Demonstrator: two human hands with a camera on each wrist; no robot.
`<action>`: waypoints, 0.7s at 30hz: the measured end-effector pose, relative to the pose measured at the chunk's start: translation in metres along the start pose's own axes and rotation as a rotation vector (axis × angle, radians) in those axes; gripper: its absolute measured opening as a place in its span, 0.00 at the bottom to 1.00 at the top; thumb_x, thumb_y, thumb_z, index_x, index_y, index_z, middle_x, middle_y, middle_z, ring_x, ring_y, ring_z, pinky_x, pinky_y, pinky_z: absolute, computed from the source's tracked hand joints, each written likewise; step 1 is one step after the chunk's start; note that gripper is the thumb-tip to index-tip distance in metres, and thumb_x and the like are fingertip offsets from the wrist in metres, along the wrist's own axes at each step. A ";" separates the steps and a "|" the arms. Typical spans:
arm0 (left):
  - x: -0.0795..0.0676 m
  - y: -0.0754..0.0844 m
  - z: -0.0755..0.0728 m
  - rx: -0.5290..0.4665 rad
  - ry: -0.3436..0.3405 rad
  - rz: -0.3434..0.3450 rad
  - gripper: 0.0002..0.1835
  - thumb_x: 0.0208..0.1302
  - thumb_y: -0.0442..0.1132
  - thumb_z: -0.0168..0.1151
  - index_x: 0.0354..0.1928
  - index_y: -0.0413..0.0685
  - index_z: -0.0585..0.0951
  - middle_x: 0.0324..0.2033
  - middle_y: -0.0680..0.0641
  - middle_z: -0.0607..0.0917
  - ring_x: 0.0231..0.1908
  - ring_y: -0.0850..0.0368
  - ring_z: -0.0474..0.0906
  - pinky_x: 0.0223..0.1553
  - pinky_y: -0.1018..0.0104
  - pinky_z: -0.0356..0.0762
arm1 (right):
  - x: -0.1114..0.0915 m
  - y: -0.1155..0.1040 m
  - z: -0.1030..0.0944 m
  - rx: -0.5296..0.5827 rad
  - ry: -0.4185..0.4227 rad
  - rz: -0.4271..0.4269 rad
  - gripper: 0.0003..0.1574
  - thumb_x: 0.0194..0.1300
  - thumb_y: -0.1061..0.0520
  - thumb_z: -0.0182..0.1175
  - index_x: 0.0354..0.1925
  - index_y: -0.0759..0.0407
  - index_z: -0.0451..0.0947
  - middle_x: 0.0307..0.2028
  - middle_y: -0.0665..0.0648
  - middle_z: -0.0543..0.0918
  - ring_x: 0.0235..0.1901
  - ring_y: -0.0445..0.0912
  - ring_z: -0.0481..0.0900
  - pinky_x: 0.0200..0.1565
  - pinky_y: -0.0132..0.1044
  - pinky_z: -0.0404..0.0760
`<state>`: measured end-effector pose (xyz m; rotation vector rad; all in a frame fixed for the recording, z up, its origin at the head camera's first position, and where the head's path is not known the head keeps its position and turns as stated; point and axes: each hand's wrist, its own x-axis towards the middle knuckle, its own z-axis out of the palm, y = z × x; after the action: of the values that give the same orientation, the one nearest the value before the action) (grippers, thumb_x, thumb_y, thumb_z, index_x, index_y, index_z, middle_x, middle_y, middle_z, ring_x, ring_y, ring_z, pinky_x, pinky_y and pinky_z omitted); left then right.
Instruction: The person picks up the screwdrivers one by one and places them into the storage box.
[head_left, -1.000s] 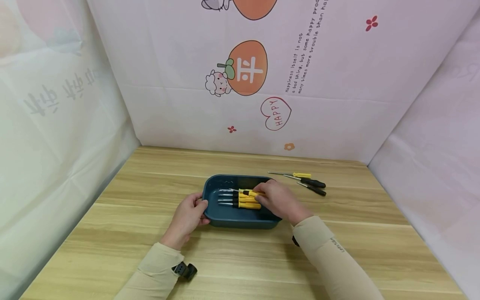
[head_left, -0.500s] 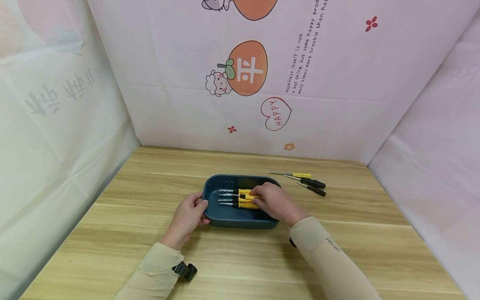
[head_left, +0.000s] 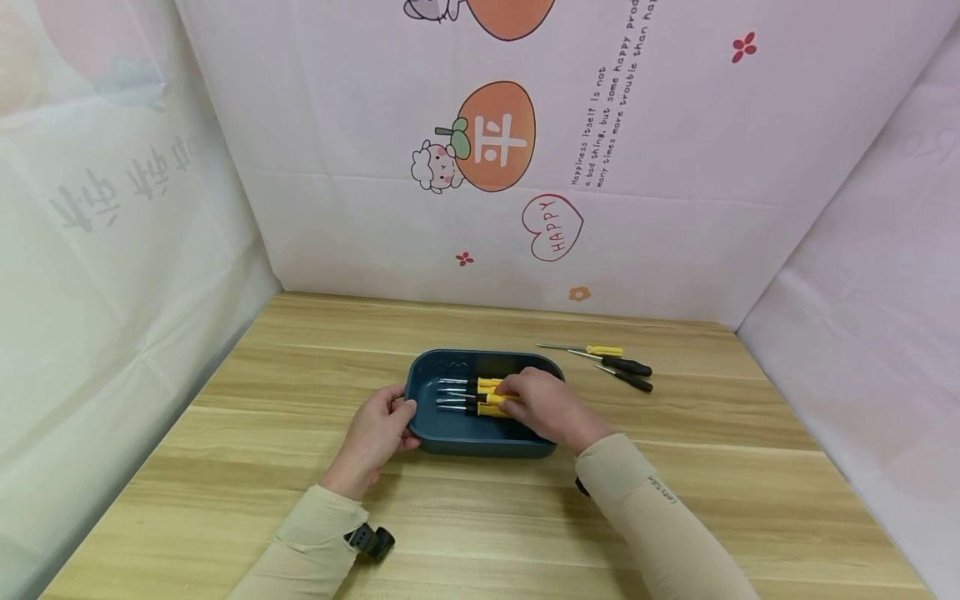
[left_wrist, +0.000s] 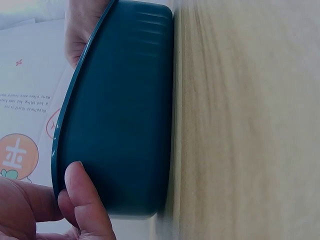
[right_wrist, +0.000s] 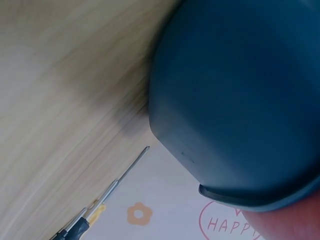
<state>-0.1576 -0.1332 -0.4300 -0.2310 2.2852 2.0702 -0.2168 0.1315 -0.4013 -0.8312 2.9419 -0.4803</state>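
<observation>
A dark blue rectangular box (head_left: 483, 448) sits on the wooden table. My left hand (head_left: 378, 429) grips its left end; in the left wrist view the fingers (left_wrist: 85, 195) wrap over the rim. Inside the box, several screwdrivers (head_left: 491, 411) with yellow-and-black handles lie side by side, shafts toward the left. My right hand (head_left: 551, 407) reaches over the box's right end and pinches the yellow handle of one screwdriver (head_left: 495, 399), low over the row. The right wrist view shows mostly the box's outer wall (right_wrist: 240, 95), with part of the hand (right_wrist: 292, 220) above the rim; the fingertips are hidden there.
Behind the box to the right, a yellow-handled screwdriver (head_left: 603, 351) and two black-handled ones (head_left: 626, 366) lie on the table (head_left: 480, 525). A printed white cloth (head_left: 360, 208) stands along the table's back edge, with more cloth at both sides.
My right hand has moved slightly left and down, bringing the pinched screwdriver from above the others down into the row. The left hand and the box have stayed still.
</observation>
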 end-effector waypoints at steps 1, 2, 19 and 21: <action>0.000 0.000 0.000 0.000 -0.001 0.000 0.23 0.79 0.37 0.53 0.71 0.38 0.72 0.45 0.37 0.79 0.26 0.57 0.80 0.30 0.68 0.86 | 0.000 0.000 0.000 0.001 -0.005 0.003 0.14 0.74 0.53 0.65 0.54 0.54 0.86 0.48 0.53 0.84 0.45 0.45 0.79 0.55 0.44 0.84; 0.000 0.000 0.000 -0.001 -0.002 0.001 0.23 0.79 0.37 0.53 0.71 0.38 0.72 0.45 0.37 0.79 0.26 0.57 0.80 0.30 0.68 0.86 | 0.001 0.000 0.001 0.000 -0.009 0.005 0.14 0.74 0.52 0.65 0.54 0.54 0.86 0.48 0.53 0.84 0.46 0.45 0.79 0.55 0.44 0.84; -0.001 0.001 0.000 -0.003 -0.008 0.015 0.22 0.79 0.36 0.53 0.71 0.37 0.73 0.43 0.38 0.80 0.26 0.57 0.80 0.29 0.69 0.85 | 0.003 -0.005 0.003 -0.009 -0.041 -0.010 0.14 0.73 0.51 0.67 0.54 0.52 0.87 0.49 0.53 0.85 0.48 0.46 0.81 0.56 0.45 0.83; -0.001 0.001 0.000 -0.003 -0.009 0.016 0.22 0.79 0.37 0.53 0.71 0.37 0.73 0.43 0.39 0.80 0.26 0.57 0.80 0.29 0.69 0.85 | 0.003 -0.006 0.004 -0.009 -0.043 -0.010 0.14 0.72 0.51 0.67 0.54 0.52 0.87 0.48 0.52 0.85 0.47 0.46 0.81 0.56 0.45 0.83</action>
<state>-0.1567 -0.1328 -0.4288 -0.2047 2.2867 2.0778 -0.2164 0.1240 -0.4031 -0.8467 2.9042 -0.4441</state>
